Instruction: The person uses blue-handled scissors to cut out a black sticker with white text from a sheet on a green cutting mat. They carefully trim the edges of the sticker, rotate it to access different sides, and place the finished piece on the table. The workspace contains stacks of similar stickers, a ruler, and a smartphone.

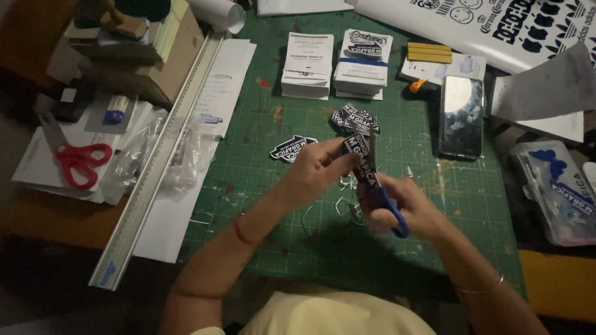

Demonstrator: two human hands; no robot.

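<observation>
Scissor blades hidden behind sticker strip. Left hand fingers pinch the strip; right hand fingers closed thru blue-handled scissors, over green cutting mat.

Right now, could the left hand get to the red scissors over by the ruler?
Probably not without letting go: the left hand is holding a printed sticker strip. The red scissors lie uncovered on papers beyond the metal ruler, with nothing on top.
</observation>
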